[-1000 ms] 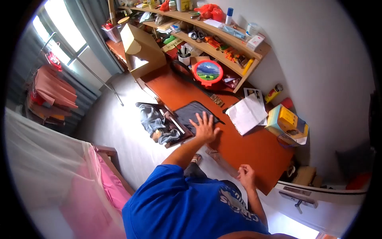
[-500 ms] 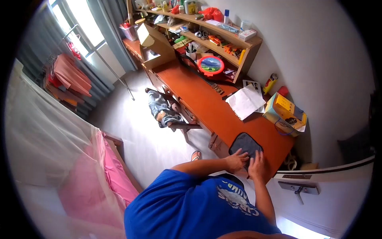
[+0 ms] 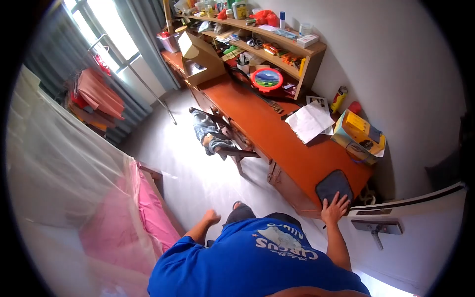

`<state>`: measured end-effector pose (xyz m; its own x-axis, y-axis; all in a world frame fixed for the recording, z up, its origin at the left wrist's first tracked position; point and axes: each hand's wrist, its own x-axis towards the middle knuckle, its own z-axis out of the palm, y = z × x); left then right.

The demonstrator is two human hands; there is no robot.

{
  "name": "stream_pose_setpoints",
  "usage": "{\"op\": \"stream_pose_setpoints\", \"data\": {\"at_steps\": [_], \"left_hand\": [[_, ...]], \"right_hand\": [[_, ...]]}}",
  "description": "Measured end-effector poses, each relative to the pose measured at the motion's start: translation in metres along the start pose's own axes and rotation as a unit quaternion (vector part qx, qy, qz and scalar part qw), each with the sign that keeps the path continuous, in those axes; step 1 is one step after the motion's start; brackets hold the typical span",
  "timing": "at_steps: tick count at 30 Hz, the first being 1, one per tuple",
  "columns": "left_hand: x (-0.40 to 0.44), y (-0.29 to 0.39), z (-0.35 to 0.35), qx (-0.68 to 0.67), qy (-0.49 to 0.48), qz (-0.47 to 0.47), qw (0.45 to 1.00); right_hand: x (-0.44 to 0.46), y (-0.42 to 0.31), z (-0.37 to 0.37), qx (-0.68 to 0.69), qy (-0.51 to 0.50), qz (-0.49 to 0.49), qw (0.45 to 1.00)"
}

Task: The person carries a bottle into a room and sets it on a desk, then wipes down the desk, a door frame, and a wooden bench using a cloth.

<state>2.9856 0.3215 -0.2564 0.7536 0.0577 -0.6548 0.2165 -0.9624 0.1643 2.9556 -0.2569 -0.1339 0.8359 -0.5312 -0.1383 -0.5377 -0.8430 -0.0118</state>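
A dark grey square cloth with rounded corners and a black edge lies flat at the near right end of the red-brown desk. My right hand rests on its near part, fingers spread and stretched out. Away from the desk, my left hand hangs over the floor beside my leg. Its fingers look curled in, with nothing seen in them.
A colourful box and white papers sit on the desk by the wall. Beyond are a cluttered shelf and a cardboard box. A chair with jeans stands alongside; a white door is at right.
The cloth has shifted right, to the desk's end corner, with my right hand on it. My left hand has left the cloth and swung left over the floor.
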Motion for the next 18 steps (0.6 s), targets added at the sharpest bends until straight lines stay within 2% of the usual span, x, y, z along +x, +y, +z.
{"op": "stream_pose_setpoints", "data": {"at_steps": [1,2,4,6,9,10,12,15,18], "left_hand": [[-0.014,-0.007,-0.002,-0.074,-0.101,-0.083,0.989],[-0.013,-0.018,0.009,-0.072,-0.171,-0.135,0.973],[-0.021,-0.027,0.02,-0.057,-0.176,-0.115,0.976],[-0.006,-0.02,0.018,-0.012,-0.188,-0.057,0.981],[0.027,-0.003,0.008,-0.086,-0.072,0.066,0.991],[0.034,0.009,-0.007,-0.122,-0.035,0.103,0.986],[0.027,0.03,-0.039,-0.224,0.066,0.119,0.965],[0.032,0.026,-0.06,-0.282,0.077,0.117,0.949],[0.014,-0.005,-0.07,-0.257,0.051,0.096,0.96]], "right_hand": [[0.0,0.005,0.0,-0.009,-0.012,0.046,0.999],[0.002,0.007,0.0,0.0,-0.01,0.07,0.997],[0.0,0.005,0.005,0.019,-0.01,0.118,0.993],[0.005,-0.001,0.007,0.02,-0.018,0.153,0.988],[0.009,-0.015,0.003,0.028,-0.022,0.199,0.979],[0.01,-0.018,0.003,0.02,-0.018,0.187,0.982],[0.009,-0.025,0.005,0.007,-0.014,0.167,0.986],[0.007,-0.047,0.015,-0.017,0.026,0.071,0.997],[0.015,-0.084,0.011,-0.002,-0.015,0.013,1.0]]}}
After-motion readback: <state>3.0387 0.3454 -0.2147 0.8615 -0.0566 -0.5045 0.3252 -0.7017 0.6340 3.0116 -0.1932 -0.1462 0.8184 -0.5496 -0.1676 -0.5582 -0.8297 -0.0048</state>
